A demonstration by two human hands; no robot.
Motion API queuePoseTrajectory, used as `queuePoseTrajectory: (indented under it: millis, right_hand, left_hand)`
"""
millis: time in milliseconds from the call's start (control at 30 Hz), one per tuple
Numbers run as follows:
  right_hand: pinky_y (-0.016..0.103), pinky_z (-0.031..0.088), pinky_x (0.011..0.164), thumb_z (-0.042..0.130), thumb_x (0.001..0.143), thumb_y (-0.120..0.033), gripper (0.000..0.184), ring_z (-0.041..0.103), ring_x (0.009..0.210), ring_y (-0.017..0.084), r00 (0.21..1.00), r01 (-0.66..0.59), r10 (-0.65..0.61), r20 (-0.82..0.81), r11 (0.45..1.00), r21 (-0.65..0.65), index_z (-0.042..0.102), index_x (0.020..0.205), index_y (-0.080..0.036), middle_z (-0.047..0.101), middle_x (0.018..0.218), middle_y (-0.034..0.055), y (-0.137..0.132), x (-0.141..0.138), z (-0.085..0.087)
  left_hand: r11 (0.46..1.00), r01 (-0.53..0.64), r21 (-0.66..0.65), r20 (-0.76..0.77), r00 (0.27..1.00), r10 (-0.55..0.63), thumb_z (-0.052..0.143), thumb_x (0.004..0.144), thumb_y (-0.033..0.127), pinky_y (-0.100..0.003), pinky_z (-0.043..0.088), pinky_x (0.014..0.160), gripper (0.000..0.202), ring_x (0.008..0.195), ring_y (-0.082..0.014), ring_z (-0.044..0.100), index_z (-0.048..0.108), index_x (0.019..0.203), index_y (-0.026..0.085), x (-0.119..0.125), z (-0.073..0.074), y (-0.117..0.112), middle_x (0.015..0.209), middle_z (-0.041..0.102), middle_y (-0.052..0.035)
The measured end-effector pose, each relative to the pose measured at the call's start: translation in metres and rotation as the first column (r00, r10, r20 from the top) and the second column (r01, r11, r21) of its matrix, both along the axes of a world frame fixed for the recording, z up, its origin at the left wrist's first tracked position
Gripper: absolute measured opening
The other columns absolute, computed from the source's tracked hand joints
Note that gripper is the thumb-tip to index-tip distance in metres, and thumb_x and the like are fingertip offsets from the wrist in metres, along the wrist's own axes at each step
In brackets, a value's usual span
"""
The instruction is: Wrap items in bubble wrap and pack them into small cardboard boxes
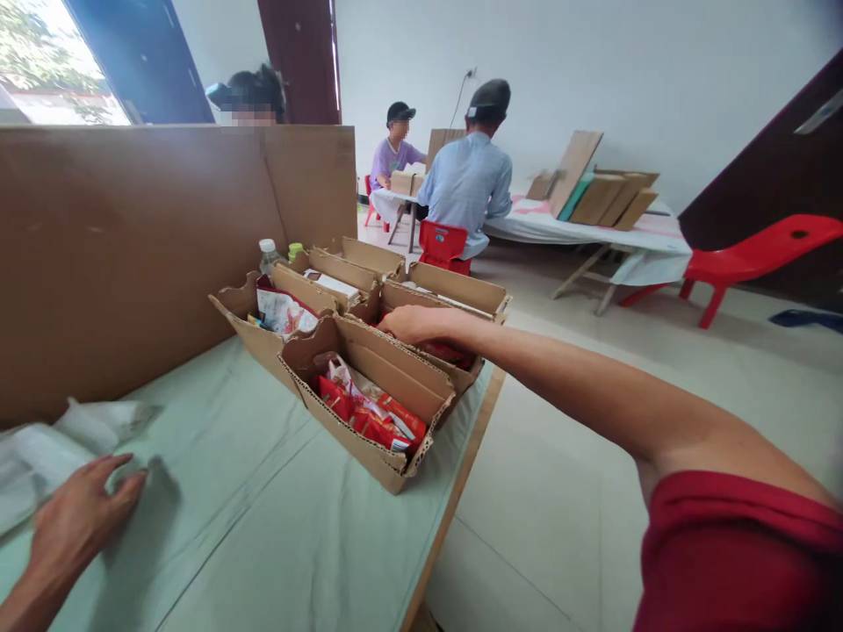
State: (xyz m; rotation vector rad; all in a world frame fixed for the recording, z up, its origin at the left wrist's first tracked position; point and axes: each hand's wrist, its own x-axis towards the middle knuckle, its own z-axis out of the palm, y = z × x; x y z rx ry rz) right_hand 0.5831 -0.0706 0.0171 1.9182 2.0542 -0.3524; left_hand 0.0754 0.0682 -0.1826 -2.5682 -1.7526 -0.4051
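My right hand (408, 325) reaches into a cardboard box in the second row, over red packets (448, 353); the box wall and the hand itself hide its fingertips. In front of it stands an open cardboard box (369, 456) holding red and white snack packets (369, 412). Another box to its left contains a white printed packet (283, 312). At the lower left, my left hand (82, 509) hovers at or just above the table, thumb and fingers apart, with nothing in it. Beside it lie crumpled white plastic bags (59, 448).
A tall cardboard panel (132, 237) borders the table's far left. Behind the boxes are a clear bottle (268, 254) and a green-capped container (295, 251). The wooden table edge (454, 500) runs along the right. Other people sit farther back, near a red chair (757, 263).
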Motion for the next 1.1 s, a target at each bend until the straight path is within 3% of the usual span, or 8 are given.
queuePoseTrajectory:
  millis: [200, 367, 533, 633, 733, 800, 867, 1100]
  right_hand:
    - [0.028, 0.044, 0.073, 0.061, 0.086, -0.025, 0.034, 0.072, 0.094, 0.023, 0.998, -0.044, 0.047, -0.037, 0.994, 0.097, 0.076, 0.117, -0.023, 0.078, 0.112, 0.0079, -0.016, 0.013, 0.010]
    - [0.028, 0.044, 0.067, 0.061, 0.085, -0.027, 0.026, 0.072, 0.085, 0.024, 0.996, 0.089, -0.091, 0.011, 0.992, 0.085, 0.080, 0.099, -0.018, 0.079, 0.097, 0.0118, -0.022, 0.008, -0.001]
    - [0.025, 0.042, 0.062, 0.060, 0.078, -0.018, 0.018, 0.062, 0.068, 0.015, 0.974, 0.170, -0.060, -0.218, 0.831, 0.530, 0.078, 0.080, -0.015, 0.072, 0.073, 0.0032, -0.043, 0.022, 0.046]
    - [0.025, 0.041, 0.061, 0.061, 0.078, -0.020, 0.015, 0.055, 0.065, 0.012, 0.876, 0.272, 0.153, -0.457, 0.625, 0.732, 0.074, 0.077, -0.014, 0.064, 0.068, 0.0002, -0.058, 0.003, 0.078]
    - [0.023, 0.043, 0.061, 0.062, 0.081, -0.020, 0.012, 0.054, 0.065, 0.010, 0.718, 0.196, 0.385, -0.580, 0.688, 0.699, 0.072, 0.080, -0.013, 0.064, 0.071, -0.0007, -0.056, -0.046, 0.078]
    - [0.022, 0.045, 0.062, 0.064, 0.082, -0.020, 0.012, 0.056, 0.064, 0.009, 0.626, 0.014, 0.441, -0.643, 0.818, 0.574, 0.073, 0.087, -0.013, 0.066, 0.072, -0.0015, -0.042, -0.073, 0.066]
    - [0.022, 0.047, 0.063, 0.068, 0.082, -0.020, 0.021, 0.058, 0.063, 0.009, 0.593, -0.116, 0.414, -0.690, 0.892, 0.436, 0.073, 0.102, -0.013, 0.068, 0.073, -0.0023, -0.018, -0.080, 0.055]
    - [0.024, 0.046, 0.075, 0.065, 0.084, -0.012, 0.024, 0.068, 0.085, 0.017, 0.973, 0.189, -0.108, -0.206, 0.883, 0.429, 0.079, 0.103, -0.011, 0.077, 0.094, 0.0065, 0.087, -0.013, 0.043]
  left_hand:
    - [0.996, 0.069, -0.059, 0.206, 0.977, -0.056, 0.048, 0.081, 0.055, -0.049, 0.057, 0.084, 0.050, 0.076, -0.0253, 0.070, 0.071, 0.108, 0.020, 0.073, 0.033, -0.063, 0.138, 0.063, -0.0171]
    - [0.979, 0.202, 0.041, 0.407, 0.891, -0.201, 0.054, 0.085, 0.049, -0.037, 0.059, 0.067, 0.037, 0.111, -0.0319, 0.066, 0.073, 0.102, 0.023, 0.123, 0.072, -0.103, 0.130, 0.067, -0.0133]
    - [0.928, 0.316, 0.196, 0.509, 0.776, -0.372, 0.059, 0.089, 0.040, -0.050, 0.053, 0.100, 0.027, 0.121, -0.0299, 0.062, 0.071, 0.108, 0.025, 0.156, 0.117, -0.144, 0.135, 0.064, -0.0090]
    - [0.899, 0.386, 0.208, 0.635, 0.646, -0.424, 0.071, 0.083, 0.039, -0.051, 0.044, 0.112, 0.047, 0.132, -0.0297, 0.055, 0.062, 0.127, 0.028, 0.182, 0.144, -0.157, 0.144, 0.058, -0.0076]
    - [0.870, 0.481, 0.113, 0.895, 0.331, -0.299, 0.080, 0.075, 0.041, -0.049, 0.043, 0.113, 0.079, 0.136, -0.0293, 0.052, 0.046, 0.145, 0.029, 0.207, 0.158, -0.161, 0.150, 0.053, -0.0086]
    - [0.827, 0.562, -0.006, 0.985, 0.148, -0.093, 0.080, 0.074, 0.042, -0.045, 0.049, 0.105, 0.072, 0.125, -0.0284, 0.060, 0.052, 0.139, 0.026, 0.211, 0.154, -0.158, 0.139, 0.062, -0.0095]
    - [0.790, 0.583, -0.191, 0.982, 0.116, 0.153, 0.082, 0.070, 0.040, -0.038, 0.055, 0.093, 0.054, 0.105, -0.0252, 0.069, 0.067, 0.118, 0.020, 0.199, 0.138, -0.151, 0.113, 0.074, -0.0081]
    - [0.726, 0.287, -0.625, 0.761, 0.017, 0.648, 0.086, 0.047, 0.023, -0.024, 0.052, 0.061, 0.039, 0.067, -0.0150, 0.064, 0.070, 0.082, 0.018, 0.097, 0.045, -0.144, 0.078, 0.073, 0.0010]
